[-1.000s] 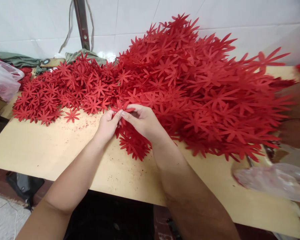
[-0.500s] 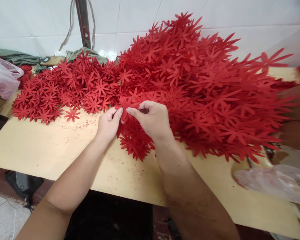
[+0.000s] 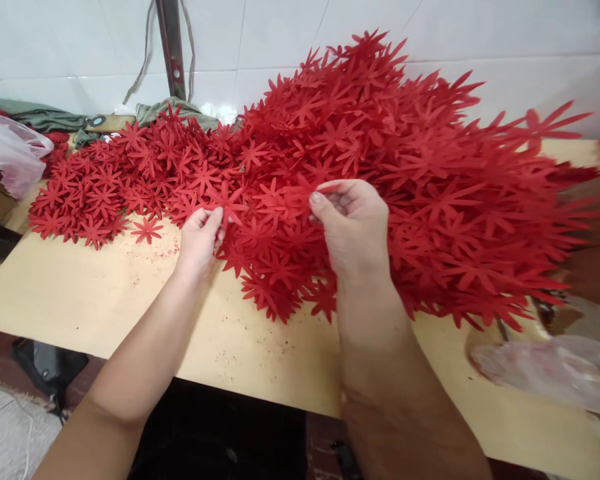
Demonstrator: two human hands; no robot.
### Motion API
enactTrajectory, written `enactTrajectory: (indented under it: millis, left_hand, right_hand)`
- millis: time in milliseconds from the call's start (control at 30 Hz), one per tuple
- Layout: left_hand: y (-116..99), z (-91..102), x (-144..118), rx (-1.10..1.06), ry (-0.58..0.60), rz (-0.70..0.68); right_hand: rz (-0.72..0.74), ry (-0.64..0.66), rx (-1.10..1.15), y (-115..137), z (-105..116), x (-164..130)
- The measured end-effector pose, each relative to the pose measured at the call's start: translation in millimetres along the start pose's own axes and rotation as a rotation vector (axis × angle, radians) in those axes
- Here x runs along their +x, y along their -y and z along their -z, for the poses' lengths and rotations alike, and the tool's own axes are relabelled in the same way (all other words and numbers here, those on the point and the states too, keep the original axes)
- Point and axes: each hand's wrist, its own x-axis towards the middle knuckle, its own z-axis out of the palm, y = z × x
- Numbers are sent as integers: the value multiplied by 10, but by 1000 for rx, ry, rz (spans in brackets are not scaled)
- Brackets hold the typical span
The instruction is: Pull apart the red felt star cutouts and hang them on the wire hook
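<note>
A big heap of red flower-shaped cutouts (image 3: 410, 160) covers the back and right of a tan tabletop (image 3: 105, 293). A flatter spread of smaller red flower cutouts (image 3: 120, 180) lies at the left. My left hand (image 3: 199, 237) pinches one red flower cutout (image 3: 226, 200) between thumb and fingers at the near edge of the spread. My right hand (image 3: 353, 223) is raised over the heap, its fingers curled on another red flower piece (image 3: 305, 193).
A clear plastic bag (image 3: 10, 160) sits at the far left, another plastic bag (image 3: 545, 370) at the near right. A metal post (image 3: 173, 47) stands against the white tiled wall. Another person's arm (image 3: 597, 227) shows at the right edge.
My hands were together on one cluster of flowers; they have pulled apart, the left going left with one flower, the right rising to the right with another piece.
</note>
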Motion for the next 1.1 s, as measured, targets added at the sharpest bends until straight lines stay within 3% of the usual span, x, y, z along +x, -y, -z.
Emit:
enactTrajectory:
  millis: [100,200,367,500,767,967,1100]
  left_hand:
    - [46,-62,-41,6,69,3]
    - [74,-116,-95,15,130,-1]
    - [85,-130,-122,135,166,-8]
    - [95,-138,-120,216,167,-10]
    - [80,-123,-115,264,149,-22]
    - [97,-111,-106,237,216,-13]
    - [73,-132,-120,98,203,-41]
  right_hand:
    - [169,-112,-293,-3,28,17]
    - [243,26,-353,112,-65,-78]
    - [-81,407,42,187,-298,-239]
    - [-286,523,242,151,-335,-239]
    - [-330,530,310,186,-335,-233]
    - [-288,324,261,148,-329,-196]
    - [-290,332,219,142,-326,-201]
